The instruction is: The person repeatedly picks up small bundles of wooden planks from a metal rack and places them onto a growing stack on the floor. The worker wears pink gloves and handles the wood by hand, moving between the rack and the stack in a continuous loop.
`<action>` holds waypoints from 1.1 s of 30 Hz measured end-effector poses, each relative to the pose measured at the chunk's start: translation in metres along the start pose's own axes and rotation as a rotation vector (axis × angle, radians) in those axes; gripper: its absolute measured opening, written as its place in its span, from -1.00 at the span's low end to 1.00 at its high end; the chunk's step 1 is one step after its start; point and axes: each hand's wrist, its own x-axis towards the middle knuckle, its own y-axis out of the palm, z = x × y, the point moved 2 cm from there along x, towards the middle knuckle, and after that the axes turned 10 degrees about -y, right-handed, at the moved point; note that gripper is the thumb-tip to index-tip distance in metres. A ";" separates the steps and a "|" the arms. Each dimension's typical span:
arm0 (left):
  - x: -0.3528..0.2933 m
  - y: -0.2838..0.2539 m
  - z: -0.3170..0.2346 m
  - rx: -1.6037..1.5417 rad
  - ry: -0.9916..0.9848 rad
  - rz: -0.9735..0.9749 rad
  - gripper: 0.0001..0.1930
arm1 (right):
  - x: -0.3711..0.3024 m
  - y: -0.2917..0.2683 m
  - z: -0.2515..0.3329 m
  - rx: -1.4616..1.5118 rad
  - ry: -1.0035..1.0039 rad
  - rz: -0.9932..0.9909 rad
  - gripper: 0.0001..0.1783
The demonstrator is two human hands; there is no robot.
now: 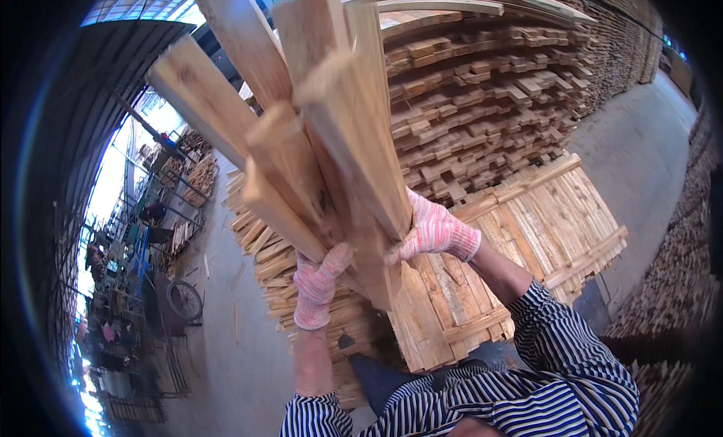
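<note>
A bundle of several rough wooden boards [354, 135] is held up in front of me, fanned out toward the top of the head view. My left hand [320, 282], in a pink-and-white knit glove, grips the bundle's lower left side. On its lower right side my right hand [435, 227], gloved alike, is closed round the boards. Both thumbs show on the near side; most of the other fingers are hidden by the wood. The upper board ends are smeared by motion.
A tall stack of boards [482, 105] rises beyond the bundle. Below it lies a neat layer of boards with cross strips [542, 226]. Loose wood sticks [275, 271] are piled at the left. A bicycle wheel [184, 300] and concrete floor [233, 346] show farther left.
</note>
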 end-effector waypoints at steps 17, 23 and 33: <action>0.022 0.066 0.094 0.204 0.126 0.228 -0.31 | -0.089 -0.043 -0.068 0.002 0.102 -0.101 0.03; -0.014 0.043 0.118 0.348 0.107 0.174 -0.41 | -0.099 -0.033 -0.051 0.008 0.092 -0.073 0.25; -0.005 0.054 0.147 0.456 0.026 0.122 -0.32 | -0.130 -0.044 -0.111 -0.205 0.099 -0.129 0.13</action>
